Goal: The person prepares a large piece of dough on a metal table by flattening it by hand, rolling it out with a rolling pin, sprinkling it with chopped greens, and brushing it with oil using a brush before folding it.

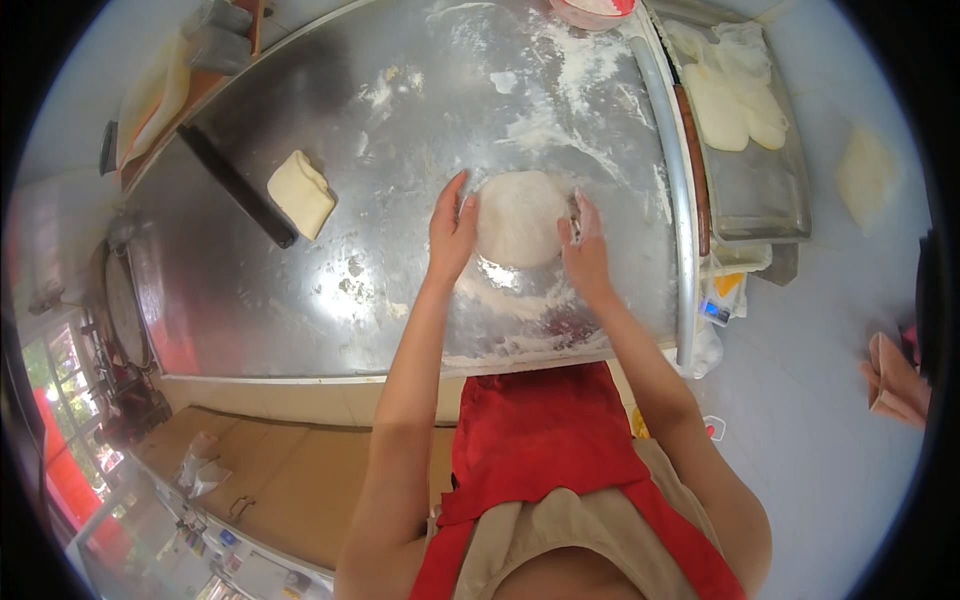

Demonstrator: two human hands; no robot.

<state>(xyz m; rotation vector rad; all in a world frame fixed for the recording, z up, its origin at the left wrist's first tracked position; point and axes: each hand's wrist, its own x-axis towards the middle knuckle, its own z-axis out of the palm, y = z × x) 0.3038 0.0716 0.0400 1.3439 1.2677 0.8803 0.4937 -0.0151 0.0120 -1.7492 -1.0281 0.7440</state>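
A round, flattened piece of floured dough (pixel 523 219) lies on the metal worktable (pixel 390 300) in front of me. My left hand (pixel 453 229) is at its left edge, thumb against or close beside the dough. On the opposite side, my right hand (pixel 585 244) has floury fingers spread at the dough's right edge, the thumb touching or nearly touching it. Neither hand grasps the dough. Farther left sits a folded slab of pale dough (pixel 301 195), with a dark rolling pin or rod (pixel 236 186) slanting beside it. Loose flour (pixel 551 135) is scattered over the metal.
A red-rimmed bowl of flour (pixel 592 13) stands at the far edge. Along the right edge run a pale pipe (pixel 671 187) and a brown rod (pixel 694 172). Beyond them, a metal tray (pixel 757 202) holds dough pieces (pixel 716 112), and a small digital scale (pixel 716 310) sits lower down.
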